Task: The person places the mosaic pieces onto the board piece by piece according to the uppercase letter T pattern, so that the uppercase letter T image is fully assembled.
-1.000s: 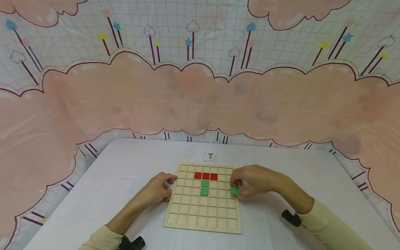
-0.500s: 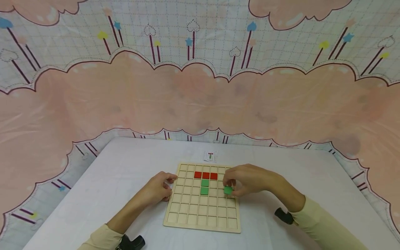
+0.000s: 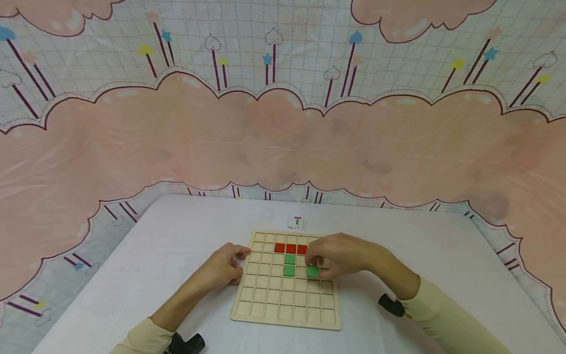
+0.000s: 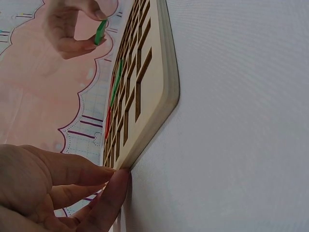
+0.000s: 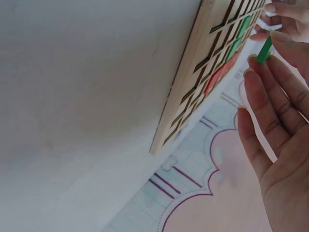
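Note:
A wooden grid board (image 3: 285,313) lies flat on the table, with three red square tiles (image 3: 290,249) in a row and two green square tiles (image 3: 289,270) in a column below the middle one. My left hand (image 3: 219,265) holds the board's left edge; in the left wrist view its thumb and fingers (image 4: 104,179) pinch the rim. Between thumb and fingertips my right hand (image 3: 347,253) pinches another green tile (image 3: 312,271), raised over the right half of the board. In the right wrist view that tile (image 5: 264,50) is seen nearly edge-on, apart from the board.
A small pattern card (image 3: 298,221) with a red and green T on a grid lies just behind the board. White cloth covers the table (image 3: 212,216). A printed pink curtain (image 3: 283,142) hangs behind it. Dark devices (image 3: 391,305) sit at both wrists.
The right hand has moved left with its green tile, from the board's right edge inward over the grid. The left hand and the board stay in place.

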Available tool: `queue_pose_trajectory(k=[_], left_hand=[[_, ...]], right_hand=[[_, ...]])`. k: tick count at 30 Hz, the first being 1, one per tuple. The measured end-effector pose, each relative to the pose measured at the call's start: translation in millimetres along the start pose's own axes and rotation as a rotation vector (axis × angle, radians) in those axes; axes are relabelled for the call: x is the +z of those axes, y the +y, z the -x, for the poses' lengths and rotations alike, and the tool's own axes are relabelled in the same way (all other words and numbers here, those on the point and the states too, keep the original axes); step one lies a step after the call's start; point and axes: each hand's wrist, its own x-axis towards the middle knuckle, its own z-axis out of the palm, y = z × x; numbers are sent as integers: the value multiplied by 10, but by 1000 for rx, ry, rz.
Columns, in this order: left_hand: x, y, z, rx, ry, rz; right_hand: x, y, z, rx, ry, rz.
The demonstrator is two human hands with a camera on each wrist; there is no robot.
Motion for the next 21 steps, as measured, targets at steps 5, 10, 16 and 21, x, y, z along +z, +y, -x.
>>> queue_pose_trajectory(k=[5,10,16,21], left_hand=[[9,1,-14,-13,9,-14],[14,-2,-14,-15,10,-18],[12,-1,-12,-14,9,-11],[10,0,-11,-13,6,-8]], right_hand=[[20,-28,-67,-13,-9,22],[28,-72,-131,-41,-7,14],[42,-131,-213,-58,-26,13],[77,-171,-278,-69,-34,30]])
